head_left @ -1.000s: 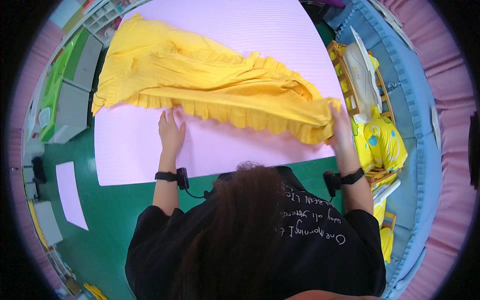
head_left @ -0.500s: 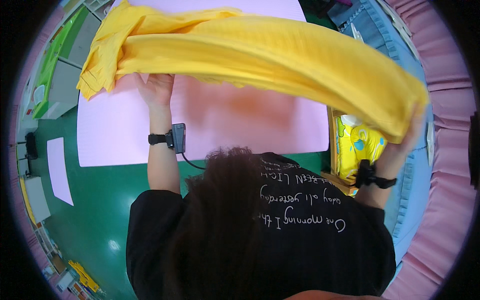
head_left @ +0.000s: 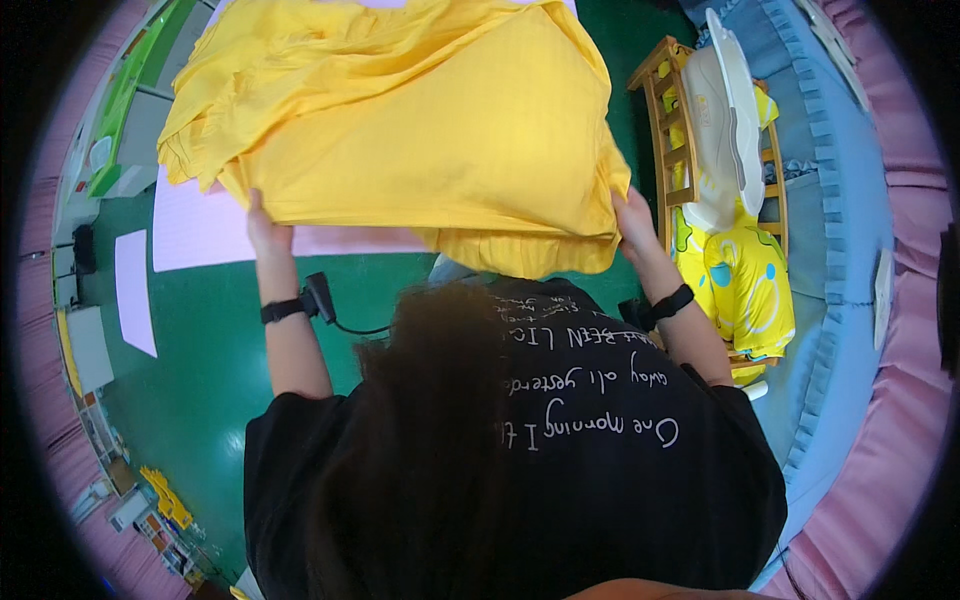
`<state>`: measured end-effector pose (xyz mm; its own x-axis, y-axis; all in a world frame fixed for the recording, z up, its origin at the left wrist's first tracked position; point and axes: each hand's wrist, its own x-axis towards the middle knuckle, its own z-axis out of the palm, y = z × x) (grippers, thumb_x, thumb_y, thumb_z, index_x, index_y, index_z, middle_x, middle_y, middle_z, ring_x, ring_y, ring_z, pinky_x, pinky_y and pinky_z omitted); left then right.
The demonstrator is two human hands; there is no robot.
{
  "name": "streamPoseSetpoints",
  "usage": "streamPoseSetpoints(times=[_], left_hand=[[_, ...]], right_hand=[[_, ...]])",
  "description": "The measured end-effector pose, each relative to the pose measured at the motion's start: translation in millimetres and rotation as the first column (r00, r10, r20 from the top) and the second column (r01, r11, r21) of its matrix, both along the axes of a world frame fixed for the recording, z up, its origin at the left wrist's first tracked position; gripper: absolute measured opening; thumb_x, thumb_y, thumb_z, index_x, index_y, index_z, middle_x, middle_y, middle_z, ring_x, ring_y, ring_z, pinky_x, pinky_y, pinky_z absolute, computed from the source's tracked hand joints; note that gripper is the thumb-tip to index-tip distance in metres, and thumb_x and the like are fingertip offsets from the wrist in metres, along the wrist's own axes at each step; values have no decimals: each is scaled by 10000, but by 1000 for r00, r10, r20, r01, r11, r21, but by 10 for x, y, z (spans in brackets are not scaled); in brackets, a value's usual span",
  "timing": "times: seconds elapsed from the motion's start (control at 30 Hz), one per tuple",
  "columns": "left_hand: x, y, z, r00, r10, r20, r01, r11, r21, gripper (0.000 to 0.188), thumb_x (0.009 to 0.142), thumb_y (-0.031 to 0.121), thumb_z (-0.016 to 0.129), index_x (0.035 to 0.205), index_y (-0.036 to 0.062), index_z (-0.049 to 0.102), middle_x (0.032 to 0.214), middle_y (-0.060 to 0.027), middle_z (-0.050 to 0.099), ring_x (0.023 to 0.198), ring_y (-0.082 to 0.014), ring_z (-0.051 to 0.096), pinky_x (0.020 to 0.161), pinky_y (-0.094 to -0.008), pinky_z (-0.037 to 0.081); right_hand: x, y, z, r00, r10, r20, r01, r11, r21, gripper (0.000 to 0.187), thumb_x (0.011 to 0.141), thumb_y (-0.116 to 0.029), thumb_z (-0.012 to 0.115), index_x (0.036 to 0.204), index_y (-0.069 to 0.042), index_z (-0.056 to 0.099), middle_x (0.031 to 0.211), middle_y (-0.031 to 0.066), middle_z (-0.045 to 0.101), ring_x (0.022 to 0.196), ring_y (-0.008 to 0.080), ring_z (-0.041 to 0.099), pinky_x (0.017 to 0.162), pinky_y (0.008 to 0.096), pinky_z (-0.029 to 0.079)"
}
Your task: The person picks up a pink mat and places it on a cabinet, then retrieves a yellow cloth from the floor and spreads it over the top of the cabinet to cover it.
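Note:
A large yellow cloth spreads over most of the pink table, rumpled toward its far left and smoother in the middle. At its near left corner my left hand is closed on the edge, the fingertips partly covered by fabric. My right hand grips the near right corner. Between the two hands the near edge runs fairly straight, and a gathered flap of the cloth hangs past the table's edge toward my body.
Right of the table stands a wooden crib-like frame with a white plastic tub and yellow patterned bedding. Green-and-white cabinets line the left. A smaller pink panel lies on the left over the green floor.
The cloth, raised and stretched out to the right before, has come down over the table. My right hand has moved left and inward with its corner; my left hand has come closer to me.

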<state>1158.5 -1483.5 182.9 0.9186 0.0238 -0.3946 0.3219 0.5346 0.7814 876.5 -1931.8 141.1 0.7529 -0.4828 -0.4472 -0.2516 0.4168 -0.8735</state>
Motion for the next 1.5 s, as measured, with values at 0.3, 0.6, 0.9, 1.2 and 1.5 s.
streamPoseSetpoints(times=[0.3,0.6,0.9,1.2,1.5], left_hand=[[-1052,528,-620,976,163,-141,-160,987,32,433,917,307,403,1246,28,373,1242,-136,451,1110,-284,460,947,-436,373],[-1181,640,-641,971,185,-153,-182,983,33,426,910,304,410,1241,37,384,1228,-145,462,1117,-302,453,960,-444,349],[-910,720,-408,998,-67,-2,60,908,-414,503,870,358,408,1258,39,379,1270,-130,441,1157,-288,426,1001,-421,299],[-508,1582,-651,825,-563,-57,562,827,-25,383,889,324,438,1162,56,444,1089,-89,541,940,-221,544,790,-379,459],[-334,2812,-551,822,-568,-34,566,809,161,288,899,218,416,1137,64,472,1037,-59,550,877,-147,541,733,-279,450]], right_hand=[[-270,29,-584,985,50,-167,-53,998,-16,332,912,-122,386,1223,-5,397,1145,99,526,1016,197,519,854,303,414],[-141,251,-957,998,-65,16,63,988,140,291,869,-147,456,1129,-16,475,1056,101,572,922,201,577,791,322,471],[137,184,-364,946,-307,103,192,275,-942,468,759,-123,579,1153,48,393,1110,197,444,1055,303,405,946,396,297],[1354,2344,201,933,341,116,66,153,-986,447,730,-79,596,1136,-6,424,1161,152,418,1112,299,371,953,392,282],[3045,4605,610,538,788,-297,-465,-16,-885,648,719,-193,665,1270,-110,334,1297,134,286,832,247,553,660,329,478]])
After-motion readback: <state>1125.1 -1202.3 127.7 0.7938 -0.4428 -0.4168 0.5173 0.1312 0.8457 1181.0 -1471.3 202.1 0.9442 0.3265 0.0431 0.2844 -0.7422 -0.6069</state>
